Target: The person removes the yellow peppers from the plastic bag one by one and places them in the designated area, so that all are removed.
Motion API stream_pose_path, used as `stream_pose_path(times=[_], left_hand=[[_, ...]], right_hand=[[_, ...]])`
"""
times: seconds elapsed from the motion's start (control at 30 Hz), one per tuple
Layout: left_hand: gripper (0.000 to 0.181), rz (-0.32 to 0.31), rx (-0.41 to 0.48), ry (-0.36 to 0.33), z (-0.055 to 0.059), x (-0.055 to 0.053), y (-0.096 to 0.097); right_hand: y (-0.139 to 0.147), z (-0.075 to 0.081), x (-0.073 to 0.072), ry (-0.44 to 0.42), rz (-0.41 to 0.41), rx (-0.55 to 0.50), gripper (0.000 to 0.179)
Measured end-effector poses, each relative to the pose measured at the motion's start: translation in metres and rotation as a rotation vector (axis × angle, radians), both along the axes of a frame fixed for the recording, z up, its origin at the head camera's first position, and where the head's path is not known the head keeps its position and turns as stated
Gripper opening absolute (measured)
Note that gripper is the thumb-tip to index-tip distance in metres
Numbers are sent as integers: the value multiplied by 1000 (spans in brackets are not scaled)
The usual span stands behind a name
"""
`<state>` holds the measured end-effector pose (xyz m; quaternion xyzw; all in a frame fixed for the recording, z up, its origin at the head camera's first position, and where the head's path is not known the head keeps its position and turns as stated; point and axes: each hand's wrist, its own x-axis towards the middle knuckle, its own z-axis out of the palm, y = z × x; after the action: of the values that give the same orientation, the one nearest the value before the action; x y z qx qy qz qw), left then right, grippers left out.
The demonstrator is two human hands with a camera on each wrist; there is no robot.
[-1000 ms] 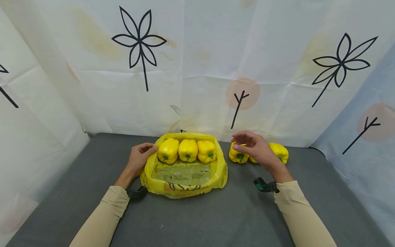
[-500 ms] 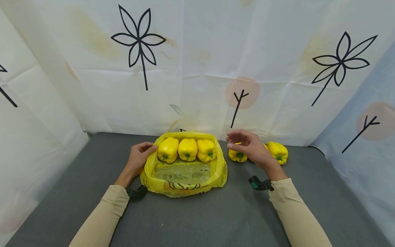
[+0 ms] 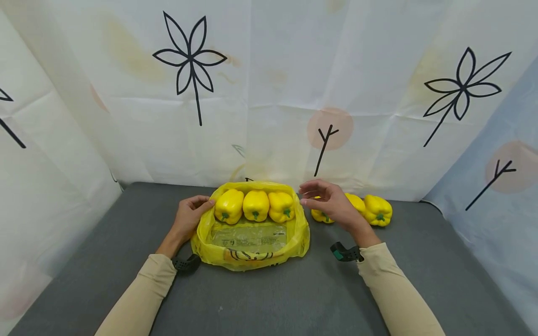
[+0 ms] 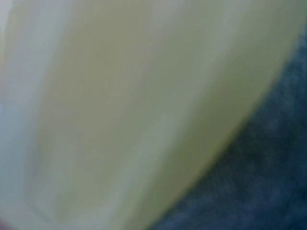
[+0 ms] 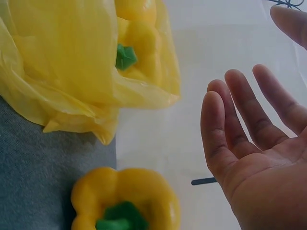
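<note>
A yellow plastic bag point(image 3: 252, 261) stands wide open on the grey table, its rim rolled down. Three yellow bell peppers point(image 3: 256, 205) with green stems sit in a row along its back side. My left hand point(image 3: 188, 218) pinches the rim at the bag's left, thumb on the edge. The bag's blurred wall point(image 4: 120, 105) fills most of the left wrist view. My right hand point(image 3: 332, 205) is raised just right of the bag, fingers spread and nothing in them. In the right wrist view its palm point(image 5: 268, 177) shows bare, with a bell pepper point(image 5: 127, 191) below the bag.
Three more yellow bell peppers rest to the right of the bag: one point(image 3: 322, 217) partly behind my right hand, another point(image 3: 355, 201) in the middle, and one point(image 3: 378, 211) at the far right. Behind the table point(image 3: 269, 298) hangs a white cloth point(image 3: 269, 130) with plant drawings.
My right hand has moved left from over the loose peppers toward the bag's right rim, uncovering the middle pepper. The left hand and the bag stay put.
</note>
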<state>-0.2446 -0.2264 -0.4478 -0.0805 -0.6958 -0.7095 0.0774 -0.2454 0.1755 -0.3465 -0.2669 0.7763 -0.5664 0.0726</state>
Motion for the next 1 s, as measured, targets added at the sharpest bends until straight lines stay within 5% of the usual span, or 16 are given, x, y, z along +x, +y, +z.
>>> stream_pose_path(times=[1.0], left_hand=[[36, 1, -2, -8, 1, 1, 1]], right_hand=[[-35, -11, -23, 25, -13, 161, 55]])
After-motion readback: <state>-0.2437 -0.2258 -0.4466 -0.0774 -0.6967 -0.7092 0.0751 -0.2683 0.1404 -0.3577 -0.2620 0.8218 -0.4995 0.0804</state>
